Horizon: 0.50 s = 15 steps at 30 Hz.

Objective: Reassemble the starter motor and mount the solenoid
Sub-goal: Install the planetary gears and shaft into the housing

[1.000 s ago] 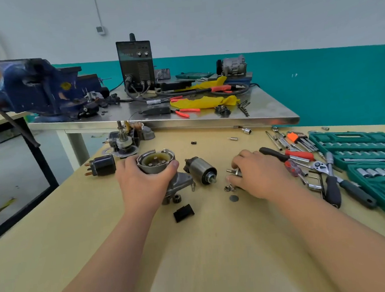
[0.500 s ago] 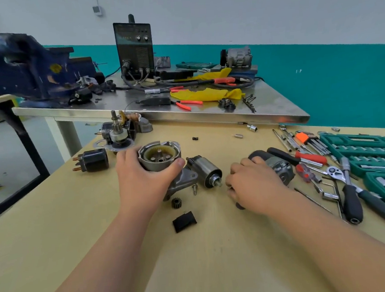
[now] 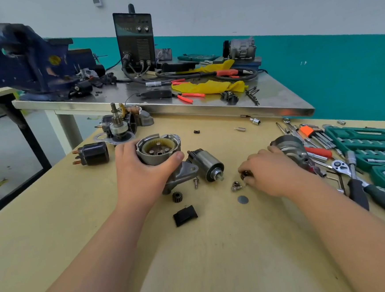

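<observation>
Left hand (image 3: 143, 172) curled round upright starter gear housing (image 3: 158, 148) on tabletop (image 3: 196, 260), right hand (image 3: 267, 174) pinching small dark gear (image 3: 244, 176) right of housing, silver solenoid (image 3: 208, 165) lying just beside housing, between housing and right hand.

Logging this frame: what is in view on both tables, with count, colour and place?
wooden table: one, tan, foreground
gear housing: one, silver, table centre
cylinder: one, silver, right of housing
studded cylinder: one, black, left of housing
pinion gear: one, dark, before housing
plastic piece: one, black, nearest camera
disc: one, grey, right of pinion gear
socket set: one, green, right edge
motor body: one, silver, left of socket set
steel table: one, grey, behind
vise: one, blue, steel table's left
welder-like box: one, black, steel table's back
cloth: one, yellow, steel table
left hand: one, grips gear housing
right hand: one, pinches small dark part
</observation>
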{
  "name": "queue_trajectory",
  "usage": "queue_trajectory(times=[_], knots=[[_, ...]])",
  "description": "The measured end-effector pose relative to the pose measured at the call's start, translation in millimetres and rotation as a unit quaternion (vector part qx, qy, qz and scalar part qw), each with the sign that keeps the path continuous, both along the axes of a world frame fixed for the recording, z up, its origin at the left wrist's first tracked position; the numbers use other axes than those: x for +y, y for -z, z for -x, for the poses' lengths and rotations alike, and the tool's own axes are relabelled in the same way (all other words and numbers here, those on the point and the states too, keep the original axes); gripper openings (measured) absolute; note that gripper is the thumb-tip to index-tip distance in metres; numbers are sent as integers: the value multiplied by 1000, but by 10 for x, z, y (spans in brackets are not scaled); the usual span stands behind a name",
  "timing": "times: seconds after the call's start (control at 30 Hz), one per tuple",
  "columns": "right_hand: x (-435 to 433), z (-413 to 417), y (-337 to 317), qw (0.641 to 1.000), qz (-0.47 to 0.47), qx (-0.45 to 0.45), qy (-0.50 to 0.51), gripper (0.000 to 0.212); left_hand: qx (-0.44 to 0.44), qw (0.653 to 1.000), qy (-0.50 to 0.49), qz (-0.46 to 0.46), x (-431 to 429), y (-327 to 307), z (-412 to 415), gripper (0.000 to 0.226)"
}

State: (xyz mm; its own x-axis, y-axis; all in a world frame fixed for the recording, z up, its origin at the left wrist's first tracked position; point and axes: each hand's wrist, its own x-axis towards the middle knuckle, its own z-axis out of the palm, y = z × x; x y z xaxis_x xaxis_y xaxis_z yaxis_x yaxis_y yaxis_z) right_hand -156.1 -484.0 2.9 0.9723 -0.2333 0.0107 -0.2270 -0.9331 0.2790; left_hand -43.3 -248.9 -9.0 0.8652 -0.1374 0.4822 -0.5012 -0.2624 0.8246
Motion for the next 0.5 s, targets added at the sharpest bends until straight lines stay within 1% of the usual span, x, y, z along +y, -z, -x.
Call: queue_trajectory(times=[0.03,0.07,0.1,0.13,0.17,0.2,0.23,0.27,0.3,0.33,0.43,0.5], knots=[[4,4,-36,1000,-9,-18,-1,29,-4,1000,3,-3,4,-4,10,75],[13,12,-84,998,-38,-51,-4,30,-9,1000,5,-8,7,-8,16,75],[53,21,-145,990,-96,-99,-9,29,-12,1000,6,-12,9,-9,21,75],[132,20,-215,973,-172,-151,-21,28,-14,1000,6,-14,10,-13,25,75],[249,11,-296,947,-249,-200,-43,28,-13,1000,6,-16,9,-15,34,75],[396,-19,-392,921,-301,-237,-73,30,-16,1000,7,-17,4,-18,49,74],[559,-67,-495,903,-329,-257,-102,30,-24,1000,6,-20,2,-24,64,73],[720,-127,-585,893,-343,-262,-128,31,-36,999,7,-22,-2,-27,81,71],[873,-193,-660,891,-345,-257,-147,29,-46,999,7,-23,-5,-28,95,70],[1002,-264,-712,896,-336,-245,-158,27,-51,998,6,-24,-7,-28,112,70],[1211,-426,-781,935,-252,-201,-151,22,-53,998,0,-32,-1,-25,154,73],[1241,-477,-775,943,-228,-194,-144,21,-54,998,0,-37,4,-29,161,71]])
